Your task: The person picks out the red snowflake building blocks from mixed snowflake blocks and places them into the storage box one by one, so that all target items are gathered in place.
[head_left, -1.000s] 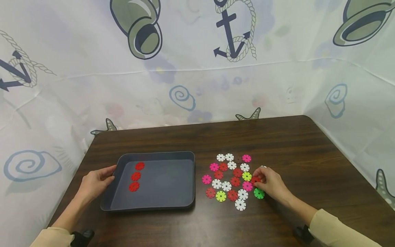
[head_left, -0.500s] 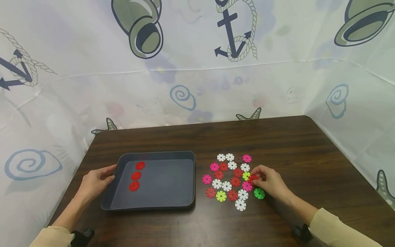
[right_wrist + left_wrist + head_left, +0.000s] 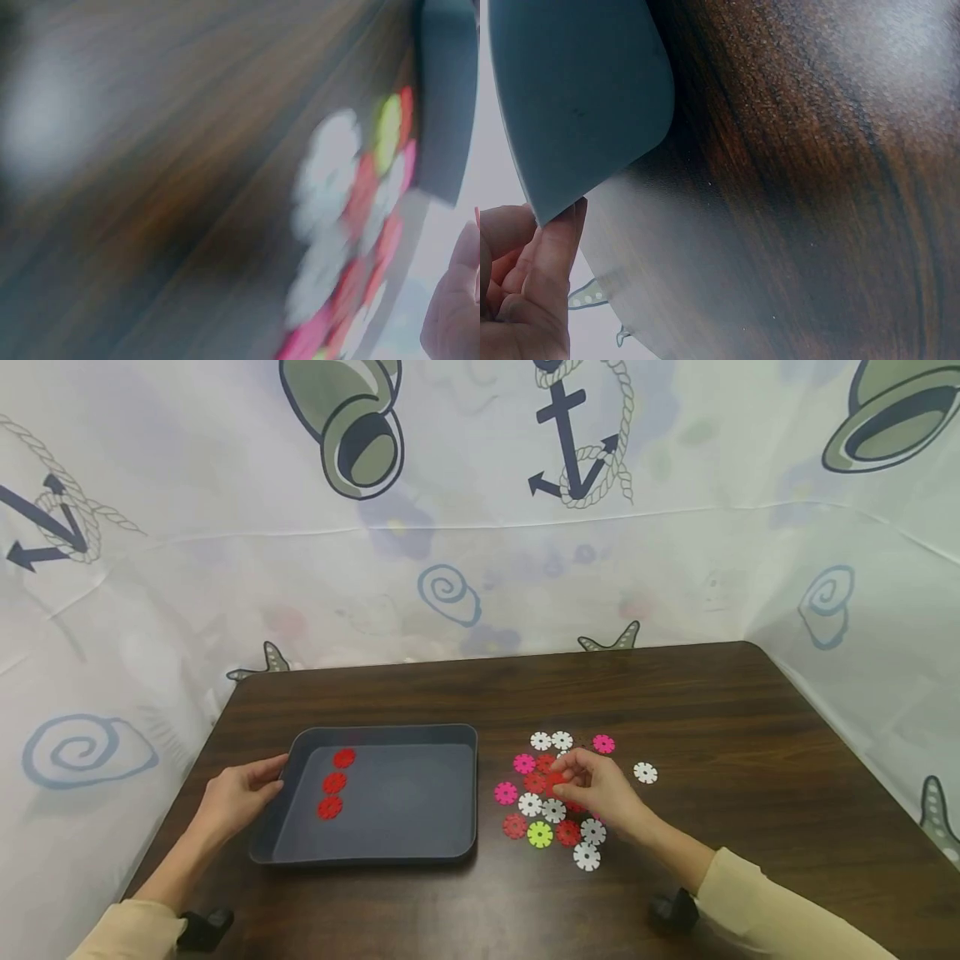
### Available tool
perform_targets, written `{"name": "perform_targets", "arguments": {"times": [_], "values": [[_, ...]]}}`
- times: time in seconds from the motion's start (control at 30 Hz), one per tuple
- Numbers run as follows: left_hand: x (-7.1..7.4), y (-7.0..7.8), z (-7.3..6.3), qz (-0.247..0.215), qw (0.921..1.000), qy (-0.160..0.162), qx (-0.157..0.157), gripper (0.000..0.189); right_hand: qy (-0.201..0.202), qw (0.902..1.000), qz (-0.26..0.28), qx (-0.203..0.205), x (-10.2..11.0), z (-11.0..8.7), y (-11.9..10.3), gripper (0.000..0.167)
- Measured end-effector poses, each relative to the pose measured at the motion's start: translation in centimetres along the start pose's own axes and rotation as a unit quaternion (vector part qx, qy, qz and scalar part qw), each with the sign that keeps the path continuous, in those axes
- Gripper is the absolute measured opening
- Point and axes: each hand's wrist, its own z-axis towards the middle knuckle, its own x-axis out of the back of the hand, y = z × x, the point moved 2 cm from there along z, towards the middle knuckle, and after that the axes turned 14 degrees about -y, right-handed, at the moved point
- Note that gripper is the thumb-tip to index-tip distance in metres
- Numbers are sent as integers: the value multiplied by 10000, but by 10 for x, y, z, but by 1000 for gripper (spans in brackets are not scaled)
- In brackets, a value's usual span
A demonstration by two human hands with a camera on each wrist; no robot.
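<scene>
Pale yellow at the sleeve (image 3: 131, 931), the left hand (image 3: 238, 795) pinches the grey tray (image 3: 408, 814) at its left edge; the tray's long axis runs left to right on the dark brown counter (image 3: 360, 910). Near its left end, three red discs (image 3: 334, 782) form a front-to-back row, closer to the left hand than to the other. Just past the right wall lie the loose discs (image 3: 530, 804), white, red, pink and yellow. Above them the right hand (image 3: 606, 792) pinches a red disc (image 3: 555, 783), seemingly raised, with the row well to its left across the tray. Farther right sits a lone white disc (image 3: 645, 772).
</scene>
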Motion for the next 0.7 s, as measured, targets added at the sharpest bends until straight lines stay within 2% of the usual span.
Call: {"name": "perform_targets", "arguments": {"times": [0.3,0.4,0.7], "values": [[2,-1,0,-21,10000,12,-7,42,-575,9960,500,456,-64,43,-34,21],[1,-1,0,-81,10000,-2,0,43,-707,9945,507,584,-88,57,-46,20],[3,0,0,-155,9998,-53,140,43,-864,9944,337,513,-152,88,-69,14]]}}
